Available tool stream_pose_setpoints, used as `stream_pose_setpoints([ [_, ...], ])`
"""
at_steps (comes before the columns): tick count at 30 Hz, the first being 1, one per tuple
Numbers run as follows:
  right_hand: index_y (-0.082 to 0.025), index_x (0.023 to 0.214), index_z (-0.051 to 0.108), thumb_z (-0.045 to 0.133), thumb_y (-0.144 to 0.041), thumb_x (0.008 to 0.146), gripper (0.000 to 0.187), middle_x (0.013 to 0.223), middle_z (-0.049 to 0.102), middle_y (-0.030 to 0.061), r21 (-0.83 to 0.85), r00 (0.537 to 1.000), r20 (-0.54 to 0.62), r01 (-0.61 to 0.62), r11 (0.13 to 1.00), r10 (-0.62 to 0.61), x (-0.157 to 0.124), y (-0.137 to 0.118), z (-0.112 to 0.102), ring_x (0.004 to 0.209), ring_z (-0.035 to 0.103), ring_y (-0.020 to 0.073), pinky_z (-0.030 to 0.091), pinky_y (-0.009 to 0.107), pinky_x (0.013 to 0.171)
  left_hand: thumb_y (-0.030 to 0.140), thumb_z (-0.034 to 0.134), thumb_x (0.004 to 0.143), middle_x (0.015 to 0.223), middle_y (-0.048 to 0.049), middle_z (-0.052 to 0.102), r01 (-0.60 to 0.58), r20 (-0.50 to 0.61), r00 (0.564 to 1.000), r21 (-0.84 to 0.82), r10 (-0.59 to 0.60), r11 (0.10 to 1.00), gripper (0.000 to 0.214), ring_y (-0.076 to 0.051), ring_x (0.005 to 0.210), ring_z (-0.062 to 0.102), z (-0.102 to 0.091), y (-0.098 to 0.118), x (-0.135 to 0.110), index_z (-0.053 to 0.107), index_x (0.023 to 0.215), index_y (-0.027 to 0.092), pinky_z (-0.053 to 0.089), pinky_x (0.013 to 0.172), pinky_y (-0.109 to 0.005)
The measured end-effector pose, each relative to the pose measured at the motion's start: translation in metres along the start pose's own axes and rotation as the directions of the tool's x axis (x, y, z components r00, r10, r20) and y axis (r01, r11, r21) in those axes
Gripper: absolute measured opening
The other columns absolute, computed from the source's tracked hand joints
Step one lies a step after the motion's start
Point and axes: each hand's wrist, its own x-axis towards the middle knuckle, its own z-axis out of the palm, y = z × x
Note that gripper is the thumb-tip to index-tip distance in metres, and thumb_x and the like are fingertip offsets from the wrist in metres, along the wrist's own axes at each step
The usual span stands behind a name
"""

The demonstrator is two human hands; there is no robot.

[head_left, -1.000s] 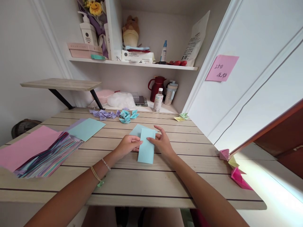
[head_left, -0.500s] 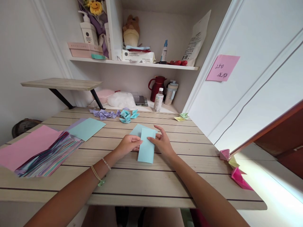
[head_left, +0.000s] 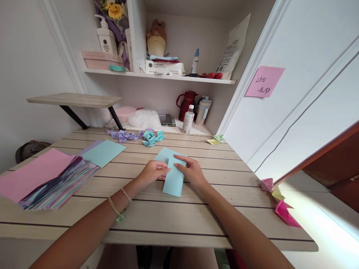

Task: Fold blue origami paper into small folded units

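A folded light-blue sheet of paper point(head_left: 174, 185) is held a little above the table between my two hands. My left hand point(head_left: 155, 170) pinches its left edge, the thumb in front and the fingers partly behind. On the right edge, my right hand point(head_left: 192, 169) grips it with the thumb on the front, and its index finger reaches across the upper part. Behind the folded piece lies more light-blue paper point(head_left: 162, 154); whether the two are separate sheets I cannot tell.
To the left is a thick stack of coloured paper point(head_left: 36, 172), with a light-blue sheet point(head_left: 105, 153) beside it. Purple folded pieces point(head_left: 123, 135) and blue folded pieces point(head_left: 150, 138) sit at the back. A pink paper boat point(head_left: 286, 215) rests at the right edge. A bottle point(head_left: 187, 120) stands behind.
My right index finger has come down from its raised position onto the upper part of the folded paper. The paper has tilted slightly; my left hand is nearly unmoved.
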Motion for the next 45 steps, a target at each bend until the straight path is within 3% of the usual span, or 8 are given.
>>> stream_pose_setpoints([
  [8, -0.021, 0.105, 0.065, 0.065, -0.041, 0.067, 0.043, 0.061, 0.054, -0.0013, -0.090, 1.000, 0.009, 0.029, 0.996, -0.029, -0.001, 0.000, 0.000, 0.049, 0.039, 0.0091, 0.037, 0.023, 0.045, 0.031, 0.077, 0.057, 0.065, -0.0028, 0.066, 0.002, 0.015, 1.000, 0.001, -0.002, 1.000, 0.034, -0.013, 0.059, 0.062, 0.001, 0.002, -0.002, 0.064, 0.080, 0.011, 0.053, 0.062, -0.027],
  [13, -0.026, 0.119, 0.054, 0.063, -0.041, 0.071, 0.051, 0.114, 0.058, 0.0059, -0.197, 0.986, -0.072, 0.132, 0.971, -0.149, 0.001, 0.002, -0.003, 0.082, 0.058, 0.0186, 0.050, 0.031, 0.063, 0.035, 0.076, 0.058, 0.071, -0.0070, 0.069, 0.017, 0.028, 0.999, -0.027, -0.017, 0.999, 0.035, -0.017, 0.065, 0.065, -0.004, -0.001, 0.002, 0.064, 0.079, 0.010, 0.053, 0.065, -0.030],
  [15, -0.027, 0.118, 0.056, 0.064, -0.039, 0.071, 0.049, 0.127, 0.050, 0.0052, -0.355, 0.952, -0.097, 0.239, 0.904, -0.290, 0.004, 0.002, -0.007, 0.102, 0.054, 0.0231, 0.050, 0.036, 0.078, 0.036, 0.077, 0.056, 0.072, -0.0082, 0.069, 0.038, 0.001, 0.999, -0.032, -0.038, 0.999, 0.036, -0.019, 0.067, 0.066, -0.008, -0.003, 0.005, 0.064, 0.077, 0.009, 0.053, 0.067, -0.032],
  [18, -0.027, 0.096, 0.068, 0.061, -0.034, 0.076, 0.022, 0.111, 0.063, 0.0024, -0.544, 0.913, 0.087, 0.378, 0.750, -0.398, 0.007, 0.006, -0.011, 0.113, 0.049, 0.0241, 0.042, 0.041, 0.094, 0.033, 0.079, 0.052, 0.068, -0.0074, 0.069, 0.076, -0.034, 0.996, -0.026, -0.077, 0.997, 0.036, -0.019, 0.066, 0.065, -0.014, -0.006, 0.008, 0.063, 0.072, 0.009, 0.052, 0.069, -0.033],
  [23, -0.028, 0.093, 0.070, 0.058, -0.032, 0.079, 0.019, 0.095, 0.069, -0.0017, -0.592, 0.909, 0.294, 0.415, 0.691, -0.294, 0.010, 0.018, -0.011, 0.108, 0.055, 0.0240, 0.045, 0.041, 0.092, 0.027, 0.078, 0.053, 0.067, -0.0069, 0.068, 0.144, -0.054, 0.988, -0.005, -0.144, 0.990, 0.030, -0.018, 0.065, 0.066, -0.015, -0.005, 0.009, 0.062, 0.071, 0.008, 0.053, 0.068, -0.031],
  [30, -0.031, 0.098, 0.068, 0.059, -0.040, 0.076, 0.025, 0.102, 0.067, -0.0045, -0.597, 0.939, 0.307, 0.314, 0.738, -0.151, 0.010, 0.024, -0.016, 0.115, 0.050, 0.0245, 0.043, 0.039, 0.095, 0.011, 0.079, 0.051, 0.071, -0.0063, 0.067, 0.242, -0.201, 0.948, -0.054, -0.248, 0.969, 0.054, -0.020, 0.062, 0.066, -0.014, -0.001, 0.012, 0.052, 0.098, 0.010, 0.055, 0.065, -0.033],
  [40, -0.029, 0.125, 0.049, 0.058, -0.059, 0.070, 0.064, 0.117, 0.060, -0.0013, -0.730, 0.934, 0.356, 0.295, 0.616, -0.025, 0.015, 0.020, -0.029, 0.131, 0.026, 0.0276, 0.031, 0.043, 0.103, 0.013, 0.074, 0.060, 0.082, -0.0102, 0.066, 0.279, -0.196, 0.942, 0.001, -0.273, 0.960, 0.055, -0.020, 0.062, 0.067, -0.013, 0.003, 0.010, 0.041, 0.104, 0.014, 0.055, 0.065, -0.033],
  [45, -0.029, 0.130, 0.042, 0.055, -0.066, 0.066, 0.075, 0.139, 0.038, 0.0003, -0.778, 0.925, 0.379, 0.322, 0.540, -0.006, 0.018, 0.018, -0.032, 0.133, 0.017, 0.0316, 0.023, 0.047, 0.106, 0.011, 0.072, 0.061, 0.076, -0.0073, 0.064, 0.264, -0.201, 0.945, 0.008, -0.257, 0.964, 0.051, -0.018, 0.062, 0.066, -0.011, 0.004, 0.008, 0.042, 0.102, 0.014, 0.056, 0.064, -0.031],
])
